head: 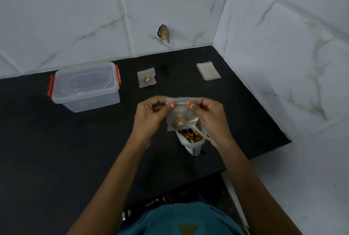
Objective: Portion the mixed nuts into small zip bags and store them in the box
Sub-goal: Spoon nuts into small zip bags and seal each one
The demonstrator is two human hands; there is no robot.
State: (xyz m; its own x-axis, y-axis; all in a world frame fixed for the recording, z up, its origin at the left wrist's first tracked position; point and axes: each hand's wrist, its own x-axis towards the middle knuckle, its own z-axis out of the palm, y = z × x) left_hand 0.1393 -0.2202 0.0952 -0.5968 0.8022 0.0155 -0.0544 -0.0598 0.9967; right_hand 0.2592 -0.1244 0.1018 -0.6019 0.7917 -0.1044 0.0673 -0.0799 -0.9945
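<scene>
I'm pinching the small zip bag along its top strip, left hand and right hand together, nut pouch right beneath my grip.

Two hands, left hand and right hand, are showing at centre with two nut-filled zip bags, the held bag and the lying bag above, one lidded box at left, one nut pouch, one spoon and one stack of empty bags at upper right.
</scene>
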